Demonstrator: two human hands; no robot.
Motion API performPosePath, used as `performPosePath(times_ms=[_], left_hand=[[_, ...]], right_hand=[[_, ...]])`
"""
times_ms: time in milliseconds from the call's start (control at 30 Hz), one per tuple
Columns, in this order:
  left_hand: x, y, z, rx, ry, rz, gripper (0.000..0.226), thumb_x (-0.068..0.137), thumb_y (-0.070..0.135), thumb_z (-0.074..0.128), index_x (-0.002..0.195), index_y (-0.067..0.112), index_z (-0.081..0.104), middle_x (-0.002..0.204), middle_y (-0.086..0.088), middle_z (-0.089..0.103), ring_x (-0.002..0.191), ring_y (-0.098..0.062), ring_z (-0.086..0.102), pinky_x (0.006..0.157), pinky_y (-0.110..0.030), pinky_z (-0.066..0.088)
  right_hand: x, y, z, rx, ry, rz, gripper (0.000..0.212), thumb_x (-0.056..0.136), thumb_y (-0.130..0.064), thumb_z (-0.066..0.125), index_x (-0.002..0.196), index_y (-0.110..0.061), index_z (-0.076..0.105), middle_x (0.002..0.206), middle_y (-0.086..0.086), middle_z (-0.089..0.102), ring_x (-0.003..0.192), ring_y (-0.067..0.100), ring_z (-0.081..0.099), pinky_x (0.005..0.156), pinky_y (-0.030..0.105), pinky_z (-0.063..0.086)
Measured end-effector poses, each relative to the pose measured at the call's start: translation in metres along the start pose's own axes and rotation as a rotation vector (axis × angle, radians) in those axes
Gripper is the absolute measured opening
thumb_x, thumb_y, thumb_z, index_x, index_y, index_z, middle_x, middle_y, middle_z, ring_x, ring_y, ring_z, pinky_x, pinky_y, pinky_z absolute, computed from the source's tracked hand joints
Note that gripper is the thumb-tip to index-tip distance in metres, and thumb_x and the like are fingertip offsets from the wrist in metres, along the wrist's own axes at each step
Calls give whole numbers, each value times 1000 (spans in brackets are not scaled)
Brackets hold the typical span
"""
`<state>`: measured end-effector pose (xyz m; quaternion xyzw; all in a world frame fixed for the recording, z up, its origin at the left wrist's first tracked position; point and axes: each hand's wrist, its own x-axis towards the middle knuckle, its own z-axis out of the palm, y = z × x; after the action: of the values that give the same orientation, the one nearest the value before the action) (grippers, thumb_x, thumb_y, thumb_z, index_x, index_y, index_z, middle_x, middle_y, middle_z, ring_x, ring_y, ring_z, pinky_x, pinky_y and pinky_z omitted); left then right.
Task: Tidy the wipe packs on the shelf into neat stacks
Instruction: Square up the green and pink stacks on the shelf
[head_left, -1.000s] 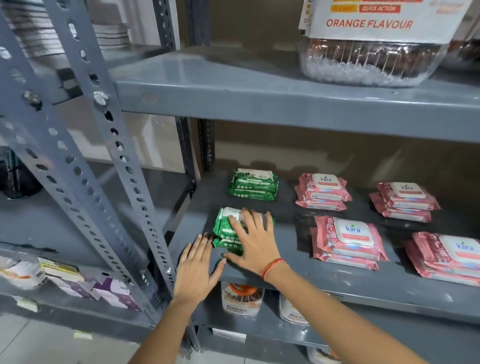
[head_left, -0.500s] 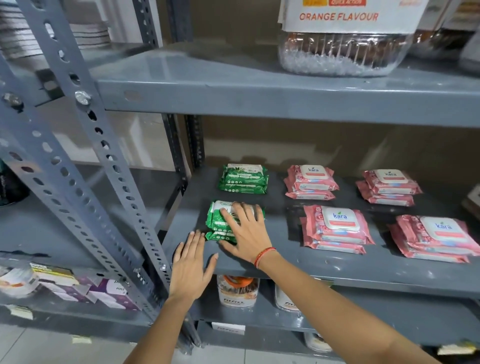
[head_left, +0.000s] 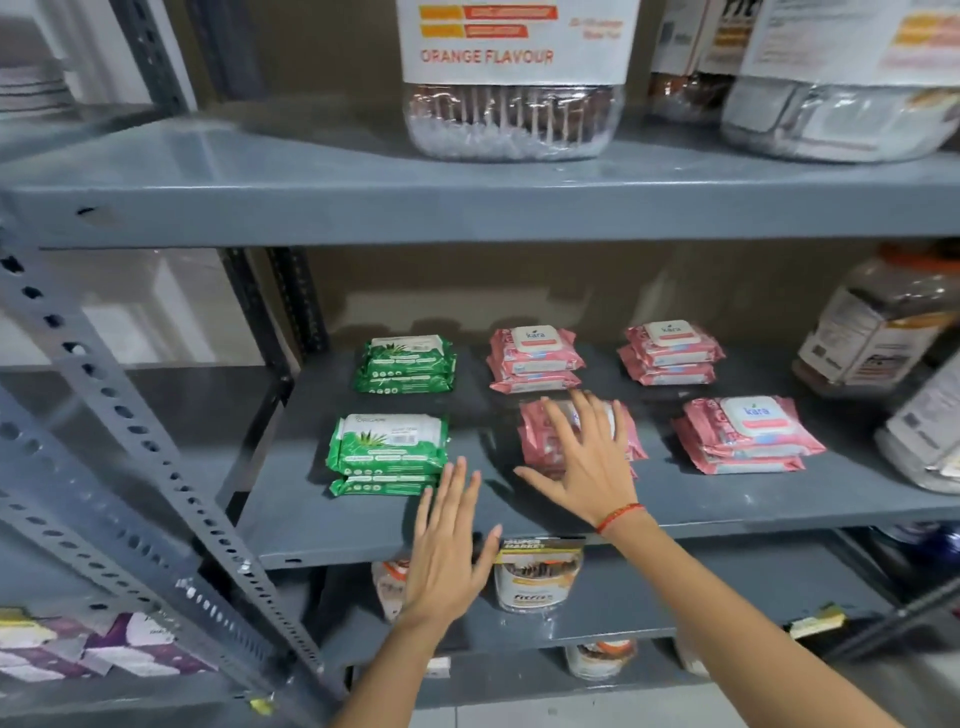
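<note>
On the grey middle shelf (head_left: 675, 499) lie small stacks of wipe packs. A front green stack (head_left: 387, 452) and a back green stack (head_left: 405, 364) sit at the left. Pink stacks lie behind at the middle (head_left: 535, 358) and right (head_left: 670, 351), and in front at the right (head_left: 748, 434). My right hand (head_left: 582, 462) rests flat, fingers spread, on the front middle pink stack (head_left: 535, 436), covering most of it. My left hand (head_left: 447, 551) hovers open over the shelf's front edge, just right of the front green stack, touching nothing.
Large clear jars (head_left: 514, 83) stand on the shelf above. Brown jars (head_left: 878, 332) crowd the right end of the middle shelf. A perforated grey upright (head_left: 130, 426) slants across the left. Tubs (head_left: 535, 577) sit on the shelf below.
My right hand left the front green stack and moved right onto the front middle pink stack. My left hand shifted right with it. The view swung to the right.
</note>
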<state>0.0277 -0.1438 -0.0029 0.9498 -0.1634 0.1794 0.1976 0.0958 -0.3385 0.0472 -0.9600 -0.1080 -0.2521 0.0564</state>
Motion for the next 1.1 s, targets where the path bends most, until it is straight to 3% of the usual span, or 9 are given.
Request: performPosePath(times_ms=[100, 233, 400, 800, 900, 967, 1100], left_hand=[[10, 5, 9, 13, -62, 22, 60, 97, 45, 22, 145, 10, 22, 154, -6, 14, 142, -18, 8, 113, -37, 8], [12, 2, 17, 101, -149, -27, 60, 97, 42, 12, 139, 7, 38, 146, -7, 31, 135, -21, 30, 110, -36, 16], [12, 2, 22, 151, -173, -23, 61, 98, 38, 8, 131, 7, 49, 139, -8, 46, 129, -22, 41, 107, -36, 21], [12, -1, 24, 197, -240, -24, 63, 98, 40, 7, 132, 5, 48, 138, -9, 46, 129, -22, 41, 107, -36, 20], [12, -1, 25, 165, -206, -29, 64, 97, 43, 7, 136, 5, 41, 143, -8, 40, 133, -21, 35, 108, -35, 17], [12, 5, 24, 81, -126, -60, 62, 96, 44, 11, 141, 6, 30, 149, -4, 26, 138, -18, 23, 111, -32, 11], [12, 52, 23, -55, 28, -99, 62, 96, 43, 21, 146, 8, 14, 155, -7, 8, 141, -16, 8, 113, -32, 5]], right_hand=[[-8, 23, 0, -41, -80, 50, 87, 72, -80, 40, 136, -22, 40, 134, 22, 50, 125, 36, 37, 107, 57, 20], [-12, 33, 7, -36, -177, 104, 87, 73, -85, 22, 137, -27, 38, 139, 21, 46, 129, 40, 41, 106, 61, 28], [-11, 37, 13, -37, -201, 83, 85, 69, -80, 37, 134, -25, 37, 136, 21, 50, 124, 44, 48, 97, 55, 45], [-10, 40, 9, -31, -220, 41, 82, 71, -79, 34, 133, -24, 36, 133, 20, 53, 120, 41, 52, 94, 55, 48], [-12, 43, 5, -51, -220, 40, 87, 71, -81, 33, 138, -26, 31, 138, 19, 49, 125, 40, 49, 99, 61, 38], [-17, 52, -2, -45, -184, 69, 90, 72, -83, 25, 141, -26, 30, 142, 18, 46, 131, 39, 44, 103, 63, 32], [-33, 90, -19, -16, -76, 138, 89, 75, -81, 28, 143, -24, 27, 145, 20, 40, 134, 39, 40, 106, 62, 31]])
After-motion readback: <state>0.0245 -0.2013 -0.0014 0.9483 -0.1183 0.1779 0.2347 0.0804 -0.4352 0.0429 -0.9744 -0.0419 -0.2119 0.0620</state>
